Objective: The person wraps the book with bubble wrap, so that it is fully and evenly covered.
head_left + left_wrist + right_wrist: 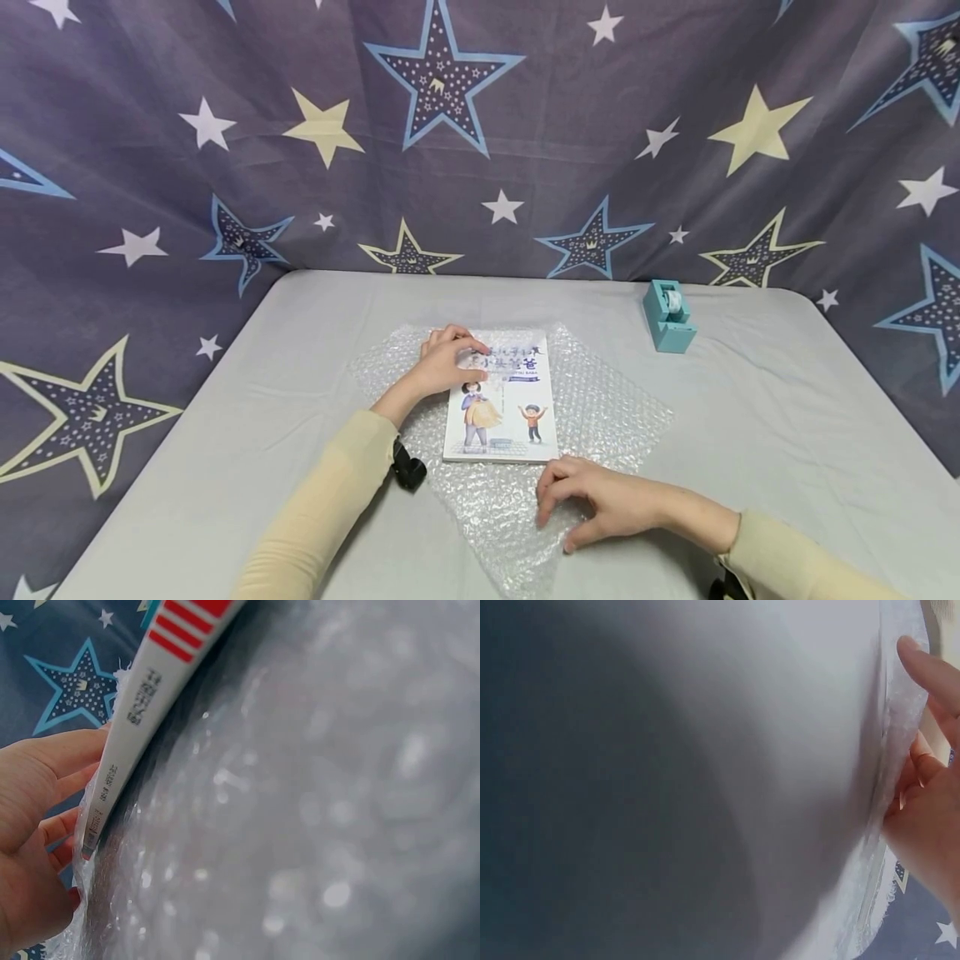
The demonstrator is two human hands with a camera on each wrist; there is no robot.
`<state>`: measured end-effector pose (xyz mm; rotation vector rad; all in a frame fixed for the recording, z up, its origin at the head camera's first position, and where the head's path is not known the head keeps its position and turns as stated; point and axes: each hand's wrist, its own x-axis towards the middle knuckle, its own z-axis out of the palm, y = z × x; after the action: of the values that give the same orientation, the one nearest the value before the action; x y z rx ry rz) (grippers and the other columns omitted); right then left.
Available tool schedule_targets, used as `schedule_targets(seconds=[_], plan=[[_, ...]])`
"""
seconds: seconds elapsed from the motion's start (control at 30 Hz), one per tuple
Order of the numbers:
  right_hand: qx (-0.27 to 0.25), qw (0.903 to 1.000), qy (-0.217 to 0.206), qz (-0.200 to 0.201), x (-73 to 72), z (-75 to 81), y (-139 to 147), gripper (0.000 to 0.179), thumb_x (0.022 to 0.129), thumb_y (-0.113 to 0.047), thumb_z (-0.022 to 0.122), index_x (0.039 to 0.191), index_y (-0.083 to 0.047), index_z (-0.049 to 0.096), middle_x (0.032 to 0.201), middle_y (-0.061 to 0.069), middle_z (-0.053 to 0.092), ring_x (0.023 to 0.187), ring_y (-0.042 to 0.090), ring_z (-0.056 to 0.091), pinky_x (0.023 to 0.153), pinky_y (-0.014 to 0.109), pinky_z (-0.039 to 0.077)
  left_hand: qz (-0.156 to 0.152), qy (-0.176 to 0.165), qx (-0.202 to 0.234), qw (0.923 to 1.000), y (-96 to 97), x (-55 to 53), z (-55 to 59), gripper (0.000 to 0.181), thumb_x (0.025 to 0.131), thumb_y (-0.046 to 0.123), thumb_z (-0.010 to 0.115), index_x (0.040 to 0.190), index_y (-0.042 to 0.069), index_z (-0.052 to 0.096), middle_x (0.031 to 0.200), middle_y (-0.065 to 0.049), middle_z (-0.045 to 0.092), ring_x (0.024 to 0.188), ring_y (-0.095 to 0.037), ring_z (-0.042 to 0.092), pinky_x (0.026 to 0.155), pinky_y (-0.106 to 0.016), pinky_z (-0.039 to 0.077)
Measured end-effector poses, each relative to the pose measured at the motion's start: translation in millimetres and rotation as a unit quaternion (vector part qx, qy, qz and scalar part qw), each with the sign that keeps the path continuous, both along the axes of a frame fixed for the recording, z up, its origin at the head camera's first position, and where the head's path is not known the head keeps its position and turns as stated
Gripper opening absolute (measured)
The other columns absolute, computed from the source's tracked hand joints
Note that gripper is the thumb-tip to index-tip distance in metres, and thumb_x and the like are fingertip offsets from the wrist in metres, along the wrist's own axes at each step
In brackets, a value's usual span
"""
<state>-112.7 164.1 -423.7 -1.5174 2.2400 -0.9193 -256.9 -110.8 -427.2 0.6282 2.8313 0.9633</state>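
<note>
A white paperback book (pixel 510 417) with cartoon figures on its cover lies face up on a sheet of clear bubble wrap (pixel 600 392). My left hand (pixel 446 360) rests at the book's upper left, its thumb and fingers over the cover and its edge. In the left wrist view, that hand (pixel 34 817) lies beside the book's spine (pixel 124 742), which has red stripes. Below the book's lower right corner, my right hand (pixel 603 500) touches the bubble wrap with fingers loosely bent and apart. The right wrist view shows this hand (pixel 930 780) close to the sheet's edge.
A teal tape dispenser (pixel 670 317) with a roll in it stands at the back right of the table. A light grey cloth (pixel 750 433) covers the tabletop. Behind it hangs a dark curtain (pixel 525 100) patterned with stars.
</note>
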Motion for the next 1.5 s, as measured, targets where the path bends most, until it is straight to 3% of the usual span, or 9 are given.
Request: schedule_targets(seconds=[0.43,0.63,0.77,1.23,1.5], plan=[[-0.036,0.9990,-0.022,0.015,-7.7,9.6,-1.4,0.019,0.081,-0.026,0.067,0.099,-0.022,0.063,0.103,-0.011,0.059,0.099,0.002,0.052,0.087,0.024,0.042,-0.001,-0.002,0.002,1.0000,-0.6,0.2,-0.5,0.034,0.077,0.033,0.070,0.109,0.025,0.063,0.124,-0.004,0.040,0.112,-0.028,0.030,0.101,-0.053,0.013],[-0.059,0.9980,-0.013,0.015,-10.9,15.0,-1.9,0.018,0.082,-0.022,0.066,0.100,-0.019,0.064,0.102,-0.007,0.061,0.096,0.004,0.055,0.085,0.024,0.044,0.000,-0.002,0.003,1.0000,-0.9,0.5,-0.5,0.034,0.077,0.033,0.070,0.109,0.024,0.063,0.123,-0.004,0.040,0.113,-0.028,0.030,0.101,-0.053,0.013],[-0.077,0.9970,-0.011,0.008,-11.5,26.5,-4.4,0.017,0.081,-0.015,0.067,0.098,-0.015,0.065,0.099,-0.001,0.062,0.094,0.009,0.058,0.085,0.025,0.045,0.000,-0.005,0.004,1.0000,-0.4,0.6,0.1,0.034,0.078,0.033,0.070,0.109,0.024,0.063,0.124,-0.004,0.040,0.113,-0.028,0.030,0.101,-0.052,0.012],[-0.072,0.9944,-0.035,-0.069,-22.0,29.8,-4.8,0.015,0.084,-0.023,0.064,0.099,-0.019,0.067,0.097,-0.006,0.062,0.093,0.006,0.057,0.084,0.026,0.046,-0.013,-0.025,-0.010,0.9996,0.2,0.6,4.0,0.035,0.079,0.034,0.069,0.111,0.024,0.060,0.126,-0.004,0.037,0.112,-0.027,0.027,0.101,-0.052,0.012],[-0.091,0.9885,-0.013,-0.120,-28.5,33.2,-8.3,0.014,0.084,-0.024,0.064,0.096,-0.019,0.067,0.097,-0.004,0.063,0.093,0.010,0.056,0.079,0.031,0.046,-0.014,-0.025,-0.016,0.9995,-0.3,-0.8,4.0,0.035,0.078,0.035,0.069,0.111,0.026,0.059,0.126,-0.004,0.037,0.113,-0.026,0.027,0.100,-0.051,0.014]])
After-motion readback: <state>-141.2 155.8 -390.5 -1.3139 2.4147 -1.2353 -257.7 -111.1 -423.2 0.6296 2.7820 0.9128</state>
